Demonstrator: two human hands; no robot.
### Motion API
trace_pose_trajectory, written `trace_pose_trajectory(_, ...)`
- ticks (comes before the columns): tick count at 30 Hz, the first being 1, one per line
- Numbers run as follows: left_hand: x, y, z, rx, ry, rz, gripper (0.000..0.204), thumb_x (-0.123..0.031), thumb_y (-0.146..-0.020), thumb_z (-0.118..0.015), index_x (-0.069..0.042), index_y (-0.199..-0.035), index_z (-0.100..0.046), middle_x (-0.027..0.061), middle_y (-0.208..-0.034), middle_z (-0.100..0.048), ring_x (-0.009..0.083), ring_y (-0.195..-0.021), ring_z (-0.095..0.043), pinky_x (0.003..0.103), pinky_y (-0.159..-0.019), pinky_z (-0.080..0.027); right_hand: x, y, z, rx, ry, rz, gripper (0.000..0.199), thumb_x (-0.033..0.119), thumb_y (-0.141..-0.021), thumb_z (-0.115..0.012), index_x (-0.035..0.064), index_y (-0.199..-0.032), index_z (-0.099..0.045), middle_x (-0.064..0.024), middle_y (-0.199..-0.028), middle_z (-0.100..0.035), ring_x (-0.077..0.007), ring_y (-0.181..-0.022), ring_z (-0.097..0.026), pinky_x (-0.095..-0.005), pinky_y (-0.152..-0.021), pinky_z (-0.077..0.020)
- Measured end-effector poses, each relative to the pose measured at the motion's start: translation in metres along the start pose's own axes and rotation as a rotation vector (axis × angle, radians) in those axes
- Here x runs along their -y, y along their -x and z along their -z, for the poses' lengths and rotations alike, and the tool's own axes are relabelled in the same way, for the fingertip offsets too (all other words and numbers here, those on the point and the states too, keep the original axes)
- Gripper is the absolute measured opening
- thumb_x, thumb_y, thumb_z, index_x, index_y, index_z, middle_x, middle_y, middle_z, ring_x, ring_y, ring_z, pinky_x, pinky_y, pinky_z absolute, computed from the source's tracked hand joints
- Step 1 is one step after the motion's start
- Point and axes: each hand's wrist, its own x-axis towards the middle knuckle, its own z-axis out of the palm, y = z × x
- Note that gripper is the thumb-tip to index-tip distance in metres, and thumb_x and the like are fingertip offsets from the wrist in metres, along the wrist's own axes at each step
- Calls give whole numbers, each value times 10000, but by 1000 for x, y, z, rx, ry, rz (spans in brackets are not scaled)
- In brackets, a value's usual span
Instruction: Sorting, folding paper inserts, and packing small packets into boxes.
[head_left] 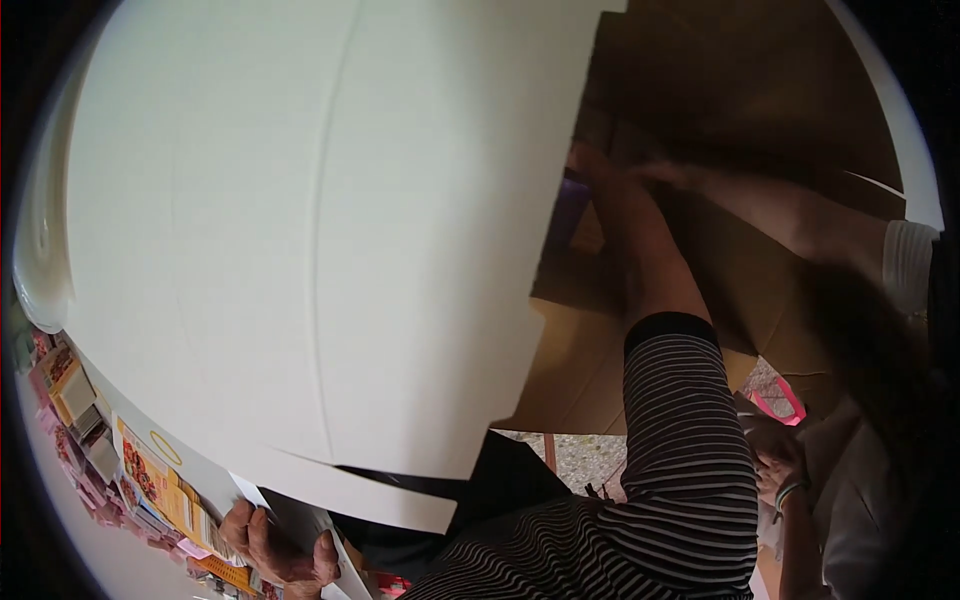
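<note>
A large white cardboard panel (pixel 250 230) of an open box fills the left and middle of the view. At its lower left corner, my left hand (pixel 280 550) has its thumb and fingers closed round a white cardboard edge. My right arm, in a black and white striped sleeve, reaches into the brown inside of the box (pixel 740 90). Deep in its shadow is my right hand (pixel 592 165), near a purple item (pixel 572 200) partly covered by the panel. Its fingers are hidden. From the right, another person's arm (pixel 790 215) with a pale cuff reaches into the same box.
Several packages (pixel 160 470) in orange, pink and white lie along the lower left. At the lower right, a person's hand with a bracelet (pixel 780 465) rests close to my sleeve. A pink item (pixel 780 402) shows beyond the box, over speckled floor (pixel 590 460).
</note>
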Motion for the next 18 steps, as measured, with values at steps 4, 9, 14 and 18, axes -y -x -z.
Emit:
trace_pose_trajectory(4, 1, -9, -11, 3, 38, -53, 757, -468, -868, -693, -70, -1459, -438, 194, -1451, -391, 348, -1371, -342, 532, -1120, -318, -68, -44, 16, -421, 303, -42, 837, 262, -649, -826, 135, -1435, -567, -133, -1335, -639, -289, -1186, -602, -399, -985, -499)
trace_pose_trajectory(9, -3, -2, 0, -2, -48, 16, 748, -462, -871, -694, -60, -1450, -444, 195, -1448, -392, 349, -1376, -341, 537, -1127, -315, -32, -116, 1, 124, 21, 70, 458, 302, -753, -793, 70, -1144, -739, -150, -1037, -739, -284, -940, -696, -423, -861, -556)
trace_pose_trajectory(14, -5, -16, -31, -71, 152, -47, 744, -471, -874, -694, -69, -1449, -448, 197, -1444, -392, 349, -1375, -347, 543, -1126, -324, -149, -92, 16, -659, 475, 93, 599, 306, -758, -799, 88, -1295, -648, -170, -1202, -693, -308, -1039, -675, -433, -921, -541)
trace_pose_trajectory(18, -1, 1, -3, 7, -45, 54, 757, -505, -867, -694, -73, -1443, -462, 192, -1445, -393, 348, -1368, -354, 546, -1120, -333, 35, -39, -13, 136, 197, -68, 712, 287, -791, -764, 96, -1432, -520, -193, -1360, -614, -342, -1155, -643, -435, -974, -522)
